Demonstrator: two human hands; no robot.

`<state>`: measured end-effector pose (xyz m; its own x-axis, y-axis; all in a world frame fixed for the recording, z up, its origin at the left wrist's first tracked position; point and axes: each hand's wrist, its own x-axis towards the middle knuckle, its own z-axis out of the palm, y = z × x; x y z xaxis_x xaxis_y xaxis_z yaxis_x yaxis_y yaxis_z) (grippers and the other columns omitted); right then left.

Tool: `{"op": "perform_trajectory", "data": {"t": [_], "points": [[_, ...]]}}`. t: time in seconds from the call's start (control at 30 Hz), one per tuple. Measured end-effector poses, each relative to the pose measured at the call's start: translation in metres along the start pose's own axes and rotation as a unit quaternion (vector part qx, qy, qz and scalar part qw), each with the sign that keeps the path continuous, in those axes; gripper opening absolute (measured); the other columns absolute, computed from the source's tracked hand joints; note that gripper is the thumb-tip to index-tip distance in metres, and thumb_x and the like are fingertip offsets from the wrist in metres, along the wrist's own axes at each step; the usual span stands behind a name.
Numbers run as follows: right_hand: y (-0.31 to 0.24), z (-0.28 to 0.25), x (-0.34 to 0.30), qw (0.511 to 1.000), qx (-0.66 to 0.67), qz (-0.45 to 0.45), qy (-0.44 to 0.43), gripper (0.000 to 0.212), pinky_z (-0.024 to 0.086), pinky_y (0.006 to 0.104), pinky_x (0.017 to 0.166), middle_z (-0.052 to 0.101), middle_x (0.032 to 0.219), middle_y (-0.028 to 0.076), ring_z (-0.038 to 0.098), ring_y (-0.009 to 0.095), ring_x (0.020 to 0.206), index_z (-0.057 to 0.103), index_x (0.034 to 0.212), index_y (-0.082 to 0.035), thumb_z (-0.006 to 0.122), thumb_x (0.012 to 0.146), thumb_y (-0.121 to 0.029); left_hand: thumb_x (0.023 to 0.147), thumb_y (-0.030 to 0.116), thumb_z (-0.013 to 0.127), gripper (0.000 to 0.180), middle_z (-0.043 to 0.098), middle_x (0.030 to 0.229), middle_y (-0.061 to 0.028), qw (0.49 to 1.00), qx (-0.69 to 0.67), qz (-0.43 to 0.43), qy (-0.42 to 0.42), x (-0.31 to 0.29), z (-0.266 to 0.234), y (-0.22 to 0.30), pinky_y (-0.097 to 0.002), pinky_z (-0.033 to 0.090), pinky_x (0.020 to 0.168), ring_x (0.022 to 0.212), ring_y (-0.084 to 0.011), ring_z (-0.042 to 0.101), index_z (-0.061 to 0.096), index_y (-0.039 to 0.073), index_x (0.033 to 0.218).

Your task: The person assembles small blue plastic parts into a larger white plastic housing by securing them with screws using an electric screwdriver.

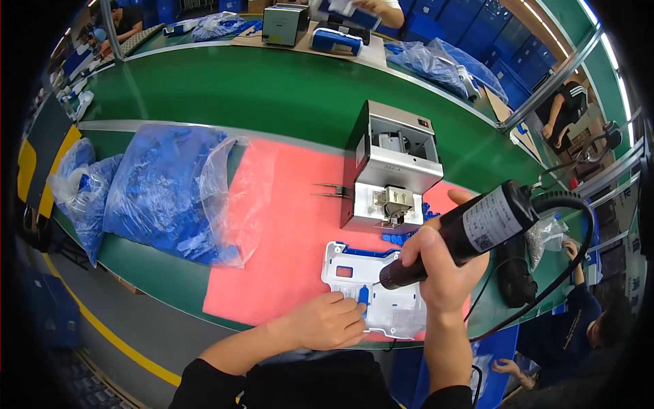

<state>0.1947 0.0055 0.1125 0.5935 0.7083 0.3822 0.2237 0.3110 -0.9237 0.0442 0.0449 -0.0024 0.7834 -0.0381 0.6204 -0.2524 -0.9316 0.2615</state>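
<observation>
In my right hand (pixel 446 273) I grip a black corded electric screwdriver (pixel 487 225), its fingers wrapped round the body. The tool slants down to the left, and its thin bit points at the inside of a white plastic housing half (pixel 395 313) with blue trim. A slim blue plastic part (pixel 364 294) sits in that housing beside the bit. My left hand (pixel 328 320) is closed at the housing's near left side, fingertips at the lower end of the blue part. Its fingers partly cover the contact. Whether the bit touches a screw is too small to tell.
Behind the housing stands a metal benchtop machine (pixel 395 163) on a pink mat (pixel 272 286). Small blue pieces (pixel 395 238) lie at its base. Bags of blue parts (pixel 163 191) fill the left. The screwdriver's cable (pixel 579 273) loops at right. A co-worker (pixel 565 334) is at lower right.
</observation>
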Motion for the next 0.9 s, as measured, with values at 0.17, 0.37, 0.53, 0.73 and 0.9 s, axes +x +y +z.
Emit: {"op": "perform_trajectory", "data": {"t": [0.17, 0.37, 0.53, 0.73, 0.9], "points": [[0.006, 0.002, -0.009, 1.000, 0.000, 0.023, 0.003, 0.044, 0.046, 0.0289, 0.049, 0.052, 0.060, 0.009, 0.054, 0.016, 0.047, 0.036, 0.115, 0.007, 0.055, 0.077, 0.000, 0.073, 0.025, 0.063, 0.021, 0.060, 0.085, -0.0081, 1.000, -0.010, -0.003, -0.009, -0.001, 0.000, 0.002, -0.0267, 0.043, 0.062, 0.072, -0.0162, 0.054, 0.055, 0.007, 0.071], [0.012, 0.003, -0.011, 1.000, 0.004, 0.022, -0.010, 0.039, 0.046, 0.0285, 0.050, 0.054, 0.062, 0.008, 0.054, 0.015, 0.048, 0.038, 0.111, 0.005, 0.055, 0.077, 0.002, 0.074, 0.025, 0.064, 0.020, 0.061, 0.088, -0.0075, 1.000, -0.013, -0.004, -0.005, -0.003, 0.003, 0.002, -0.0257, 0.042, 0.059, 0.068, -0.0145, 0.053, 0.056, 0.007, 0.073], [0.021, 0.005, -0.017, 1.000, -0.009, 0.014, -0.021, 0.029, 0.046, 0.0273, 0.048, 0.053, 0.063, 0.007, 0.053, 0.013, 0.048, 0.040, 0.099, 0.003, 0.056, 0.075, 0.005, 0.073, 0.026, 0.063, 0.021, 0.060, 0.085, -0.0080, 1.000, -0.008, -0.006, -0.013, -0.002, 0.002, 0.004, -0.0265, 0.043, 0.062, 0.073, -0.0161, 0.054, 0.055, 0.007, 0.071], [0.031, 0.003, -0.027, 1.000, -0.007, -0.003, -0.030, 0.023, 0.046, 0.0270, 0.047, 0.053, 0.064, 0.007, 0.054, 0.013, 0.049, 0.043, 0.093, 0.002, 0.058, 0.076, 0.005, 0.071, 0.026, 0.064, 0.020, 0.060, 0.086, -0.0079, 1.000, -0.007, -0.001, -0.006, -0.002, 0.002, 0.002, -0.0274, 0.044, 0.063, 0.073, -0.0162, 0.055, 0.055, 0.008, 0.071], [0.036, 0.003, -0.034, 0.997, -0.038, -0.055, -0.043, 0.025, 0.047, 0.0273, 0.048, 0.054, 0.064, 0.008, 0.054, 0.014, 0.050, 0.042, 0.095, 0.002, 0.059, 0.077, 0.005, 0.071, 0.025, 0.065, 0.020, 0.061, 0.086, -0.0068, 1.000, -0.004, -0.005, 0.006, -0.002, 0.001, 0.001, -0.0277, 0.045, 0.062, 0.072, -0.0166, 0.055, 0.055, 0.008, 0.072]]}}
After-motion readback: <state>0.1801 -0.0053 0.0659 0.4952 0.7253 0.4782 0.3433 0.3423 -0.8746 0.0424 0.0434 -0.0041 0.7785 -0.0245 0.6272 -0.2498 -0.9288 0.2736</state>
